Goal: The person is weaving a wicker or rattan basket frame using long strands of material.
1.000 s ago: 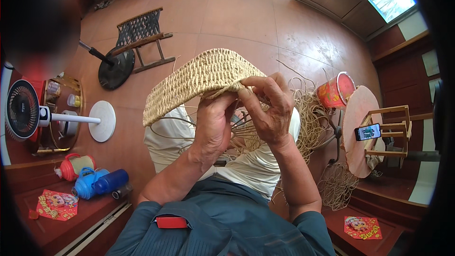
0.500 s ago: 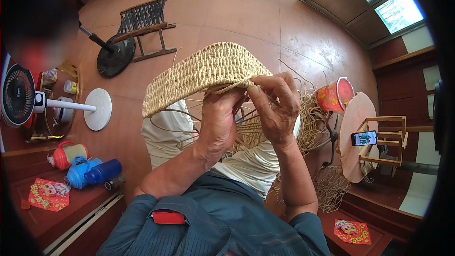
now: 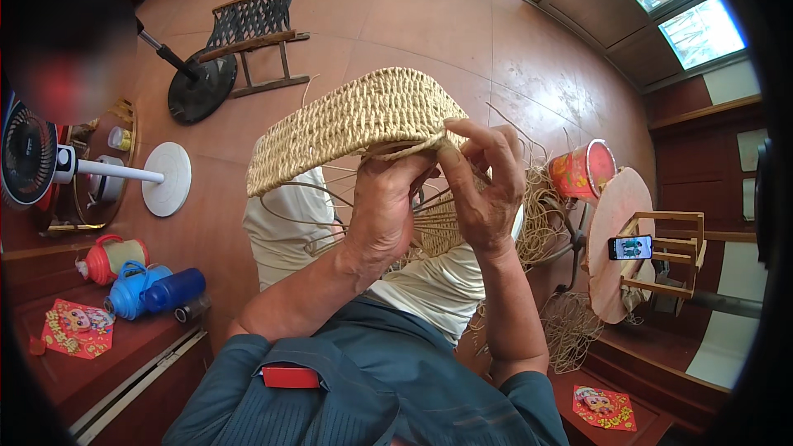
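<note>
Counts, left to right: one white-stemmed fan; two jugs, a red jug and a light blue jug; one dark blue bottle; two red paper sheets, one at far left, one at lower right; one black-strapped folding stool; one woven straw piece; two bare hands; one red bucket; two heaps of loose cord; one phone in front of one round board.

Left hand: fingers bent in close under the rim, touching it; tips mostly hidden, can't tell if they pinch. Right hand: thumb and index nearly together, narrow gap, pinching a pale strand at the rim's right corner; other fingers bent, free of the weave.

Woven piece sits tilted above the lap, mostly left of and above the right fingertips, directly above the left fingers.
</note>
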Motion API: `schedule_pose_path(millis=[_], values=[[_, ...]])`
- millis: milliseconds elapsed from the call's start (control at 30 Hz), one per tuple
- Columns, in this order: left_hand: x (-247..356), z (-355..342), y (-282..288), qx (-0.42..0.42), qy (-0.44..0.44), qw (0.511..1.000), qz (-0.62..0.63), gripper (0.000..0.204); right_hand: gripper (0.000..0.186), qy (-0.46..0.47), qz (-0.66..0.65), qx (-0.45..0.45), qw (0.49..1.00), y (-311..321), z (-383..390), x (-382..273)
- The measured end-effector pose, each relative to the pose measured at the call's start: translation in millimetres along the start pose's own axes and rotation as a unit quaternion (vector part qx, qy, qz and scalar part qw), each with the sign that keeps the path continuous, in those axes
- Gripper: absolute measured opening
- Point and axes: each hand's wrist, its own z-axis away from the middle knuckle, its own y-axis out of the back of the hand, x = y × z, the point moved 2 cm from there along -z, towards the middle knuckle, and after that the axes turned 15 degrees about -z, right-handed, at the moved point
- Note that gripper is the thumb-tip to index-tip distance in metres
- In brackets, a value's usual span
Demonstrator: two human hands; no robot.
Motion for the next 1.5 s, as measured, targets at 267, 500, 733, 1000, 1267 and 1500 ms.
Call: schedule_pose_path(millis=[267,500,733,1000,1267,1500], values=[[-2.1,0.1,1.2,0.004,-0.003,1.000,-0.004,0.026,0.021,-0.018,0.017,-0.014,1.000,0.8,-0.7,0.1],[0.4,5.5,-6.6,-0.001,-0.030,1.000,0.005,0.025,0.017,-0.018,0.006,-0.011,1.000,3.7,3.2,1.9],[-3.5,3.6,-4.5,0.032,-0.011,0.999,-0.019,0.024,0.012,-0.034,-0.001,-0.027,0.999,3.3,-1.3,9.6],[2.6,-8.2,-10.4,0.033,-0.022,0.998,-0.052,0.021,0.014,-0.075,-0.055,0.008,0.996,7.3,-6.0,22.7],[-2.0,-10.9,-7.3,0.019,-0.001,1.000,0.011,0.020,0.016,-0.099,-0.068,0.015,0.993,5.9,-4.6,25.4],[-5.9,-7.0,-6.8,0.029,-0.018,0.999,-0.042,0.020,0.018,-0.091,-0.065,-0.001,0.994,6.5,-3.8,25.6]])
